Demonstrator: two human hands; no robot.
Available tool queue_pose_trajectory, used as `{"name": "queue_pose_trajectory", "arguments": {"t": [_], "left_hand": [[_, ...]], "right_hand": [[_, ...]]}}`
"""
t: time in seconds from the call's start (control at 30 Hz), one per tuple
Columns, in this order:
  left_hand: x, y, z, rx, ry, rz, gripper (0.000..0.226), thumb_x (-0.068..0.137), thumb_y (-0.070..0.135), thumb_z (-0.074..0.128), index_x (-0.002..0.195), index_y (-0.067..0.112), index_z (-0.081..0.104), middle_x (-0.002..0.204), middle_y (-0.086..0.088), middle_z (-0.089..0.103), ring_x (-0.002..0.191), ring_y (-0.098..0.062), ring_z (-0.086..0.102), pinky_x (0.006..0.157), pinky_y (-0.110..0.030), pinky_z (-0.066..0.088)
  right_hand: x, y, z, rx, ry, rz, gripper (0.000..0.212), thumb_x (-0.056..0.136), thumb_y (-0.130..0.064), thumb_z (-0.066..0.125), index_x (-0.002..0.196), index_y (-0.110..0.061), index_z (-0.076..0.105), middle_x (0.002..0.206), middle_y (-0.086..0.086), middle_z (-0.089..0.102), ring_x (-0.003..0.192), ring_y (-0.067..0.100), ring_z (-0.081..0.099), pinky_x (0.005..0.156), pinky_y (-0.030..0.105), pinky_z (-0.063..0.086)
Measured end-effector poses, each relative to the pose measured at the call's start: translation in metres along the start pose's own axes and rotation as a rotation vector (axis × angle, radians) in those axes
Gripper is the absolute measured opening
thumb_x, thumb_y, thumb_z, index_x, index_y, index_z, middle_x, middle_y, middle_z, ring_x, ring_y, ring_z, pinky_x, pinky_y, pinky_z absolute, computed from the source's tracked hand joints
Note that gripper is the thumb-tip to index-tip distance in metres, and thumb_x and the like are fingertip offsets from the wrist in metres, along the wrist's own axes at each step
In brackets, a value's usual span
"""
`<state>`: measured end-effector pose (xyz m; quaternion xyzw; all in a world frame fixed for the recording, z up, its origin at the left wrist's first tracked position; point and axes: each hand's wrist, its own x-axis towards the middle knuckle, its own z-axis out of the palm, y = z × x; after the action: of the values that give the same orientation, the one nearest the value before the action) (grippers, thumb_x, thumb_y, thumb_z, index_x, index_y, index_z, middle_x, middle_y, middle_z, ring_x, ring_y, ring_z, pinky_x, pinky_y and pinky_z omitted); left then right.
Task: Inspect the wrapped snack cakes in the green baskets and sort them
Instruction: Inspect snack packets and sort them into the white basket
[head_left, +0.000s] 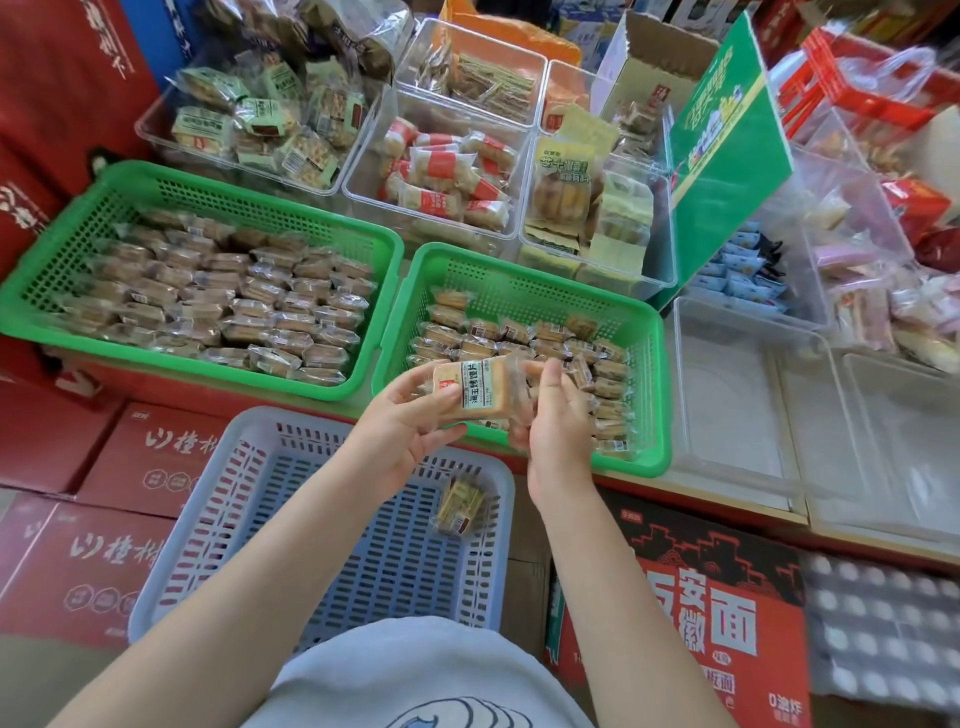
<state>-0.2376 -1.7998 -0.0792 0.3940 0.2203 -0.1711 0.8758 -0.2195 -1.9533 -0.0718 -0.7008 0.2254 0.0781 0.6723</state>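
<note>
Both my hands hold one wrapped snack cake (480, 389) above the near edge of the right green basket (649, 364). My left hand (410, 423) grips its left end and my right hand (553, 415) pinches its right end. The label side faces up. The right green basket is partly filled with wrapped cakes (524, 332). A larger left green basket (104, 192) holds several rows of wrapped cakes (234, 301). Below my hands stands a grey-blue basket (311, 545) with one wrapped cake (460, 504) lying in it.
Clear bins of other packaged snacks (447, 182) stand behind the green baskets. A green sign board (727, 145) leans at the right. Clear bins (737, 395) sit right of the right basket. Red cartons (150, 457) and a black-and-red carton (717, 613) lie on the floor below.
</note>
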Motion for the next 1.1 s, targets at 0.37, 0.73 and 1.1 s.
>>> {"name": "queue_pose_trajectory", "arguments": {"t": [0.37, 0.73, 1.1], "left_hand": [[0.105, 0.002, -0.036, 1.529, 0.268, 0.443, 0.064, 0.106, 0.046, 0.036, 0.161, 0.021, 0.016, 0.164, 0.000, 0.027, 0.151, -0.017, 0.023, 0.123, -0.040, 0.022], [0.148, -0.024, -0.092, 1.971, 0.308, 0.375, 0.077, 0.096, 0.061, 0.018, 0.162, 0.024, 0.000, 0.169, -0.002, -0.003, 0.156, -0.019, -0.008, 0.126, -0.048, 0.005], [0.150, -0.029, -0.095, 1.978, 0.332, 0.427, 0.078, 0.094, 0.053, 0.033, 0.162, 0.021, 0.013, 0.170, -0.005, 0.007, 0.157, -0.021, 0.001, 0.123, -0.048, 0.006]], "right_hand": [[0.096, -0.012, 0.015, -0.264, -0.012, -0.117, 0.023, 0.094, -0.018, 0.067, 0.105, -0.036, 0.055, 0.099, -0.020, 0.060, 0.093, 0.003, 0.062, 0.083, 0.027, 0.055], [0.233, 0.008, 0.053, -0.844, 0.121, -0.362, 0.020, 0.094, -0.016, 0.064, 0.114, -0.015, 0.061, 0.116, 0.003, 0.057, 0.090, 0.014, 0.054, 0.073, 0.019, 0.040], [0.266, 0.027, 0.074, -1.596, -0.204, -0.371, 0.031, 0.099, -0.009, 0.049, 0.128, -0.014, 0.058, 0.131, 0.011, 0.054, 0.123, 0.031, 0.043, 0.102, 0.047, 0.034]]}}
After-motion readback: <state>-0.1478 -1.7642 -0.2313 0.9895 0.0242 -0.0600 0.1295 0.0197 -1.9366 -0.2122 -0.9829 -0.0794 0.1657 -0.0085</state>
